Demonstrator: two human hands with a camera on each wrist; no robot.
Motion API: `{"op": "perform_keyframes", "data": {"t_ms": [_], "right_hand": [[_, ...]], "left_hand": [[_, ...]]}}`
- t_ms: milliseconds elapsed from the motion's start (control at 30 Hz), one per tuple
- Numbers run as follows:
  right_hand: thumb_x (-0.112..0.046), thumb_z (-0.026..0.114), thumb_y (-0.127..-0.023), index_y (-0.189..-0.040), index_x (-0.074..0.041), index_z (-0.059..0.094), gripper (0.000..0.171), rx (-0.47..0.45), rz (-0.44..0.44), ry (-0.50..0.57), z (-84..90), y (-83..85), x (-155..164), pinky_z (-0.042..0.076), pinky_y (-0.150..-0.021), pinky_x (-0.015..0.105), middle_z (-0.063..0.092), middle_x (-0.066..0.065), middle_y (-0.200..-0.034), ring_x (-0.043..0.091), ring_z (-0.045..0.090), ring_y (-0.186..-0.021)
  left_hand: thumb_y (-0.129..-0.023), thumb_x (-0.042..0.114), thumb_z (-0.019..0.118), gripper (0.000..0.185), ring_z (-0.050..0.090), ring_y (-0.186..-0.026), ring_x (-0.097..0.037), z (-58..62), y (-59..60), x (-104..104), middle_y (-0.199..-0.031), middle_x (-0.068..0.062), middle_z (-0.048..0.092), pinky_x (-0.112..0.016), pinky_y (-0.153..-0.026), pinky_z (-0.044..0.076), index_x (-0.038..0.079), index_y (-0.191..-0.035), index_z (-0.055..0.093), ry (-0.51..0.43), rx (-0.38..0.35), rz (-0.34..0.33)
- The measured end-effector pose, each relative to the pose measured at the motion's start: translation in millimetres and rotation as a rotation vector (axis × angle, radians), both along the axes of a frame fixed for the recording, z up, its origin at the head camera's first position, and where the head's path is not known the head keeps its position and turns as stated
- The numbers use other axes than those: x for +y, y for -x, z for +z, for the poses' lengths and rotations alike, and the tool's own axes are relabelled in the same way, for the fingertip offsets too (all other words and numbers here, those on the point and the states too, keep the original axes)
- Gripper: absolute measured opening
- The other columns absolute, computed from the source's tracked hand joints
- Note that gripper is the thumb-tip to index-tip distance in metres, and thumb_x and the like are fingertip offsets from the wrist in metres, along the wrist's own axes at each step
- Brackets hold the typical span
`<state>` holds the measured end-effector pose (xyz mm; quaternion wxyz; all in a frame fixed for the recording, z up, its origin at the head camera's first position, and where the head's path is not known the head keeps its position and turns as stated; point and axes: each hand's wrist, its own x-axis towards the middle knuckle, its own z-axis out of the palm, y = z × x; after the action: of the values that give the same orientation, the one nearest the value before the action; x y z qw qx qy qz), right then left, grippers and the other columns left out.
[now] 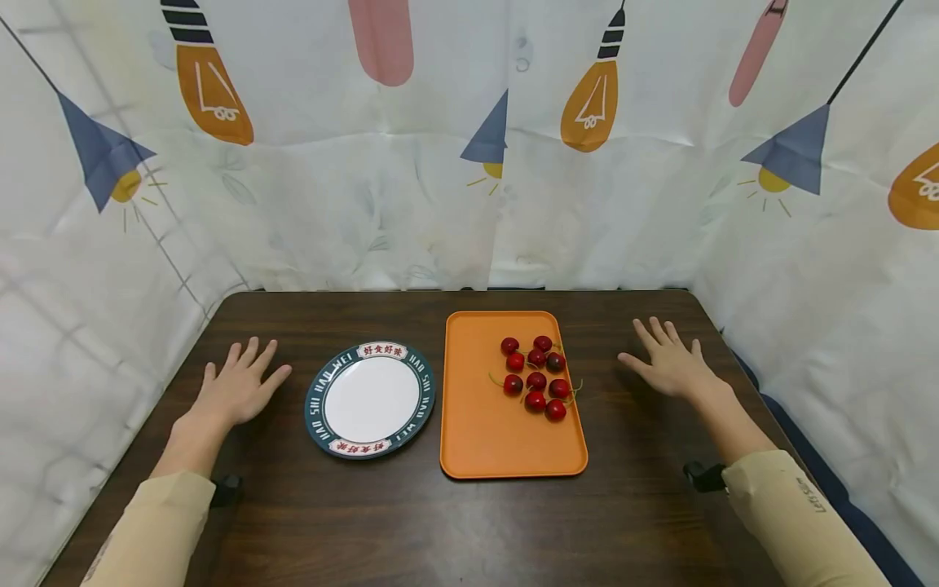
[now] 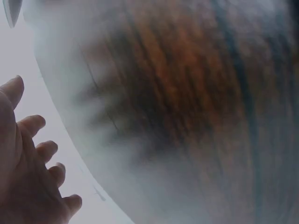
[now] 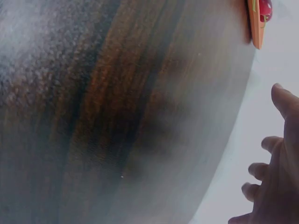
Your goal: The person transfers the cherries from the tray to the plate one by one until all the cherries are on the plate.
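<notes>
A dark wood-grain table (image 1: 381, 522) stands inside a booth of white cloth (image 1: 345, 204) printed with orange bulbs, blue cone lamps and pink shapes; the cloth hangs behind it and along both sides.

On the table lie a plate (image 1: 370, 399) and, just to its right, an orange tray (image 1: 484, 432). The plate is round and white with a dark green rim bearing white lettering and red characters. The tray is a rectangle with rounded corners and a low lip. A cluster of about ten dark red cherries (image 1: 537, 377) sits in the tray's far right part, some with thin stems showing.

The left hand (image 1: 238, 390) rests flat on the table left of the plate, fingers (image 1: 253, 352) spread and straight, holding nothing. The right hand (image 1: 671, 363) lies flat to the right of the tray, fingers likewise spread and empty. Both wrist views show blurred wood grain and loosely spread fingers.
</notes>
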<state>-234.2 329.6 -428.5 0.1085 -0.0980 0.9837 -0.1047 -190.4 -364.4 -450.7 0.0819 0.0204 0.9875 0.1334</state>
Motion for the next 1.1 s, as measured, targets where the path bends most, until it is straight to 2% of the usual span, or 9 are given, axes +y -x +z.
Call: {"op": "perform_keyframes", "data": {"t_ms": [233,400,500,633,700,800,867,933,1100], "right_hand": [[-0.067,0.037,-0.103,-0.165,-0.005,0.007,0.093,0.000,-0.001,0.007,5.1,-7.0,5,-0.001,-0.107,0.084,0.000,0.034,-0.164,0.055,-0.004,-0.149],[-0.065,0.040,-0.104,-0.165,-0.005,0.010,0.090,0.037,0.018,0.056,6.7,-8.1,0,0.007,-0.111,0.079,0.001,0.031,-0.166,0.052,0.000,-0.150],[-0.060,0.044,-0.105,-0.164,-0.004,0.017,0.086,0.086,0.044,0.083,9.1,-8.0,-6,0.019,-0.113,0.075,0.009,0.031,-0.165,0.052,0.012,-0.150],[-0.047,0.051,-0.107,-0.157,0.000,0.036,0.071,0.148,0.057,0.127,11.3,-13.0,-15,0.037,-0.106,0.071,0.036,0.032,-0.155,0.052,0.039,-0.138],[-0.041,0.055,-0.107,-0.150,0.001,0.046,0.061,0.179,0.059,0.164,10.3,-14.8,-21,0.046,-0.098,0.067,0.052,0.030,-0.143,0.048,0.055,-0.123],[-0.034,0.059,-0.105,-0.139,0.002,0.058,0.049,0.216,0.070,0.245,6.8,-16.8,-31,0.055,-0.088,0.058,0.066,0.022,-0.126,0.036,0.066,-0.104],[-0.032,0.061,-0.105,-0.134,0.001,0.062,0.043,0.224,0.077,0.316,4.5,-18.4,-38,0.058,-0.081,0.052,0.070,0.017,-0.117,0.029,0.068,-0.094],[-0.030,0.062,-0.105,-0.130,0.000,0.064,0.039,0.218,0.084,0.393,2.4,-20.2,-44,0.059,-0.078,0.048,0.072,0.013,-0.113,0.024,0.069,-0.091],[-0.027,0.065,-0.103,-0.126,-0.002,0.067,0.033,0.140,0.081,0.551,-4.0,-23.0,-57,0.058,-0.064,0.035,0.071,0.008,-0.106,0.022,0.067,-0.074]], "left_hand": [[-0.107,0.061,0.027,0.085,-0.004,-0.146,-0.059,0.5,5.1,9,-0.161,-0.038,0.002,-0.081,-0.109,-0.004,-0.004,-0.161,0.014,-0.015,-0.008,-0.017],[-0.108,0.058,0.029,0.082,0.007,-0.144,-0.062,2.8,7.6,18,-0.160,-0.039,0.009,-0.082,-0.108,0.008,-0.004,-0.160,0.017,-0.050,0.032,-0.025],[-0.110,0.053,0.032,0.078,0.017,-0.142,-0.063,4.3,6.8,25,-0.158,-0.041,0.018,-0.080,-0.108,0.018,-0.005,-0.159,0.021,-0.142,0.081,-0.028],[-0.110,0.047,0.041,0.071,0.035,-0.135,-0.058,6.7,5.2,38,-0.151,-0.039,0.035,-0.074,-0.106,0.033,-0.008,-0.155,0.032,-0.289,0.085,-0.021],[-0.109,0.047,0.043,0.068,0.044,-0.130,-0.055,8.7,3.0,43,-0.147,-0.037,0.042,-0.071,-0.102,0.040,-0.007,-0.152,0.039,-0.336,0.058,0.010],[-0.109,0.046,0.044,0.065,0.056,-0.119,-0.049,12.0,-0.7,48,-0.142,-0.034,0.048,-0.061,-0.093,0.053,-0.005,-0.149,0.043,-0.425,-0.007,0.075],[-0.110,0.045,0.043,0.064,0.059,-0.115,-0.046,14.3,-3.2,51,-0.140,-0.034,0.050,-0.054,-0.092,0.057,-0.006,-0.148,0.043,-0.499,-0.065,0.121],[-0.111,0.041,0.042,0.062,0.063,-0.110,-0.043,16.1,-5.0,52,-0.138,-0.035,0.051,-0.047,-0.088,0.060,-0.008,-0.148,0.041,-0.571,-0.130,0.152],[-0.112,0.029,0.043,0.055,0.063,-0.103,-0.033,15.9,-8.7,49,-0.132,-0.033,0.053,-0.041,-0.084,0.062,-0.011,-0.149,0.039,-0.716,-0.277,0.184]]}}
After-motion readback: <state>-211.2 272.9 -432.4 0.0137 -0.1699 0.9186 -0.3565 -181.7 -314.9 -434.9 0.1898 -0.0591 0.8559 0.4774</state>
